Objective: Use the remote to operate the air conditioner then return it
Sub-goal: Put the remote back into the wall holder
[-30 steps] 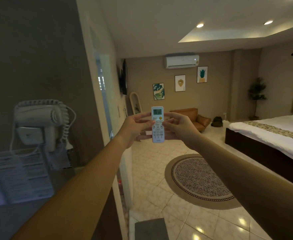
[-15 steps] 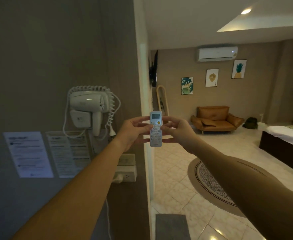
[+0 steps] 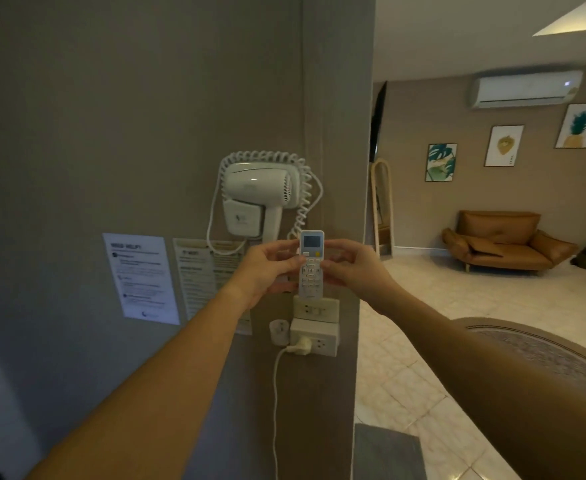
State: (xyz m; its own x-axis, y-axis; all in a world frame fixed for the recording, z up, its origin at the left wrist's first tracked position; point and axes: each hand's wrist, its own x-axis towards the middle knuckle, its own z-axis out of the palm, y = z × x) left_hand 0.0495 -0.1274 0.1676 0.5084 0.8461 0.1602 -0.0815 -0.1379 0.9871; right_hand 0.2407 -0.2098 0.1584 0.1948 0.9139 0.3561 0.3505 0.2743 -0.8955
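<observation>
A white remote [image 3: 311, 263] with a small screen and several buttons is held upright in front of the grey wall. My left hand [image 3: 265, 271] grips its left side and my right hand [image 3: 355, 271] grips its right side. The remote's lower end sits just above a white switch plate [image 3: 315, 309]. The white air conditioner [image 3: 525, 89] hangs high on the far wall at the upper right, with a small light showing.
A white wall hair dryer [image 3: 260, 199] with a coiled cord hangs just above the remote. Two paper notices [image 3: 140, 277] are stuck on the wall to the left. A socket with a plug [image 3: 314, 341] sits below. Beyond are a brown sofa [image 3: 506, 242] and round rug [image 3: 541, 348].
My view has swung left from the room toward the grey wall. Both hands still hold the remote, which now stands in front of the wall near the hair dryer and switch plate.
</observation>
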